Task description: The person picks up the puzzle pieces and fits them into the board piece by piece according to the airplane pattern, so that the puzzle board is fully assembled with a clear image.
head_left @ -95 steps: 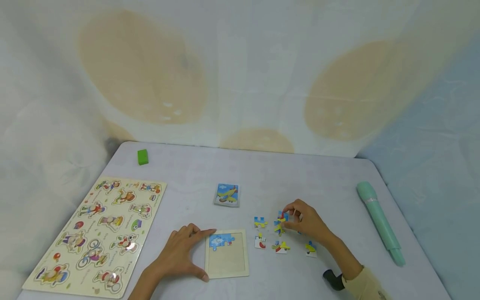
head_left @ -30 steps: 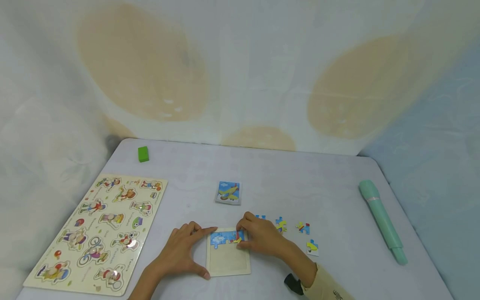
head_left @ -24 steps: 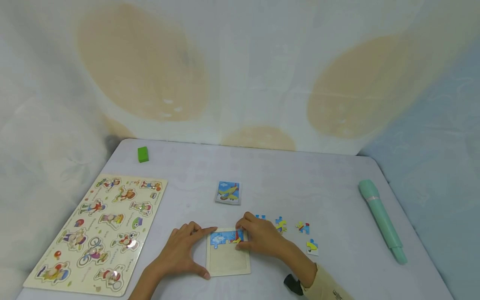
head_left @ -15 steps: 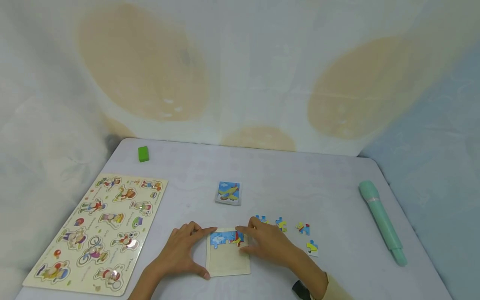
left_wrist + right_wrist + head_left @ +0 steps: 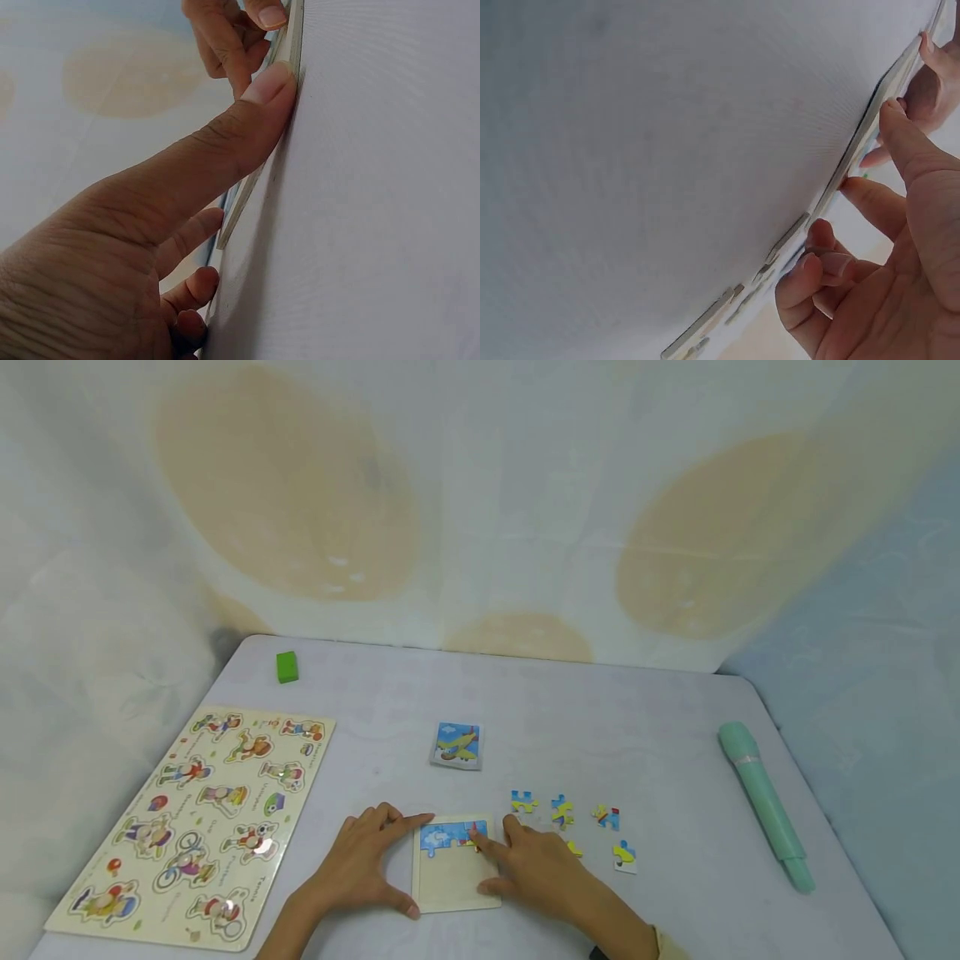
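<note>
A small wooden puzzle tray (image 5: 453, 889) lies on the table in the head view, with joined blue jigsaw pieces (image 5: 442, 837) along its far side. My left hand (image 5: 358, 867) steadies the tray's left side, thumb at the near corner and index finger at the far one, spread wide. In the left wrist view its thumb (image 5: 266, 86) presses against the tray's edge. My right hand (image 5: 542, 870) reaches in from the right, its index fingertip pressing on a red-and-yellow jigsaw piece (image 5: 477, 847) in the far right corner. Its other fingers curl loosely in the right wrist view.
Several loose jigsaw pieces (image 5: 562, 810) lie right of the tray, one partly hidden behind my right hand. Beyond the tray sits an airplane picture card (image 5: 457, 746). A large figure puzzle board (image 5: 202, 835), a green block (image 5: 287, 667) and a mint-green cylinder (image 5: 765, 806) stand farther out.
My right hand has carried the red-and-yellow jigsaw piece from the loose ones to the tray's far right corner, released its pinch, and now presses with the index finger. My left hand stays put.
</note>
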Available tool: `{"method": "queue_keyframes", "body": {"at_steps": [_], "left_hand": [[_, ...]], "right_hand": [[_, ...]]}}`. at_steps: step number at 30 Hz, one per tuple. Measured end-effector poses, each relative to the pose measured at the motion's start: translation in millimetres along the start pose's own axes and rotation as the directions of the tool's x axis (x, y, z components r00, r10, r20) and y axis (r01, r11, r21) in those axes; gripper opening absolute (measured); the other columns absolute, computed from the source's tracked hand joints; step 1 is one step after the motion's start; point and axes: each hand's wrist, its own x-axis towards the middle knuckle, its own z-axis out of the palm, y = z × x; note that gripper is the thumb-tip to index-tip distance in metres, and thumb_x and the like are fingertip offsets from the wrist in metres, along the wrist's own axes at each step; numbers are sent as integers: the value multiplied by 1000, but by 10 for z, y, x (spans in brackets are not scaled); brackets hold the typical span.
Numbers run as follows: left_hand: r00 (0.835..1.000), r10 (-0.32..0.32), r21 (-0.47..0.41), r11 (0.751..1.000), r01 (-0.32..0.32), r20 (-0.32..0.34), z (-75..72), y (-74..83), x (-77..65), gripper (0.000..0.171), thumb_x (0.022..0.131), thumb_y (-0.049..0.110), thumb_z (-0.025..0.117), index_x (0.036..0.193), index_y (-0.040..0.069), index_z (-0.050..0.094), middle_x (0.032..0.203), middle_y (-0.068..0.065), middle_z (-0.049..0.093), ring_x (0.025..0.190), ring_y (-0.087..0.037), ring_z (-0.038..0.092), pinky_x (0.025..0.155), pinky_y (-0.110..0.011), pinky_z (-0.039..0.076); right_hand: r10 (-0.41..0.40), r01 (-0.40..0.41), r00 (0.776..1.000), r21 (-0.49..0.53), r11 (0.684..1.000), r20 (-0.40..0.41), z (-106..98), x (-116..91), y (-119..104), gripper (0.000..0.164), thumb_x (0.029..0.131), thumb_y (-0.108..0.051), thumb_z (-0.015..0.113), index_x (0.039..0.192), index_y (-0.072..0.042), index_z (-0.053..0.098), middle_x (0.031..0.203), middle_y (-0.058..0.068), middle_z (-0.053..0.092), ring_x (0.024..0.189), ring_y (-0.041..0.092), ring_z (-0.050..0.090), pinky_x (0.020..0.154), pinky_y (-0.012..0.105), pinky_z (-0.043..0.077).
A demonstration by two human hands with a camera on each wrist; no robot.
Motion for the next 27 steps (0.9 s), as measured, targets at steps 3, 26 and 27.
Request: {"method": "queue_keyframes", "body": {"at_steps": [3,26,27], "left_hand": [[1000,1,1,1000,-1,1,3,1,4,111,41,82,77,141,42,52,104,18,44,92,-5,38,75,-28,29],[1000,-18,-15,1000,18,17,-10,12,-4,110,41,80,79,141,42,52,102,17,43,91,-6,37,76,-29,29],[1000,-19,-17,1000,19,18,-9,15,-3,110,41,79,80,141,42,52,102,17,43,91,-6,37,76,-30,29]], "right_hand": [[16,-17,1000,47,999,18,-13,-18,0,64,88,-63,59,144,-32,53,88,-1,47,61,6,39,50,20,35],[73,-91,992,182,979,102,-55,58,-59,63,87,-61,62,142,-29,56,90,0,49,59,6,40,53,20,36],[69,-88,992,190,978,103,-56,55,-44,63,87,-60,62,142,-29,55,91,-1,49,60,5,40,54,20,36]]}}
